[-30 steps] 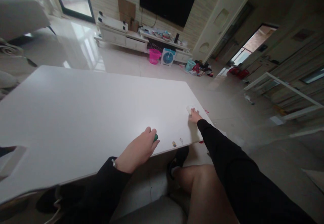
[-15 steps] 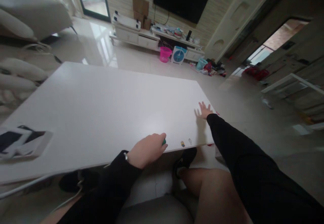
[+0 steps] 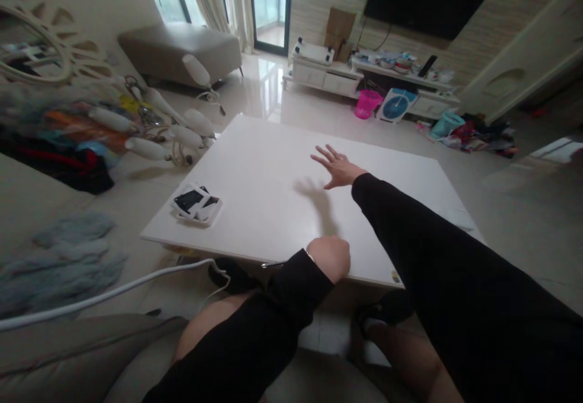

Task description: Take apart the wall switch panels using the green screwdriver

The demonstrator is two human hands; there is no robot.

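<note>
I sit at a low white table (image 3: 255, 166). My right hand (image 3: 336, 167) hovers over the middle of the tabletop with its fingers spread and nothing in it, casting a shadow below. My left hand (image 3: 331, 256) rests at the near edge of the table, curled into a fist; what it holds is hidden from this angle. A small white tray (image 3: 197, 204) holding a dark phone-like object lies near the table's left near corner, well left of both hands.
A white cable (image 3: 104, 294) runs across the floor at the near left. Blue cloth (image 3: 64, 257) lies on the sofa beside me. White lamp parts (image 3: 155, 130) and clutter sit left of the table. A TV stand (image 3: 364, 75), pink basket (image 3: 367, 103) and fan stand beyond.
The view has swung to the left. My right hand left the table's right edge and moved out over the middle, fingers spread. My left hand stays fisted at the near edge; the green object no longer shows.
</note>
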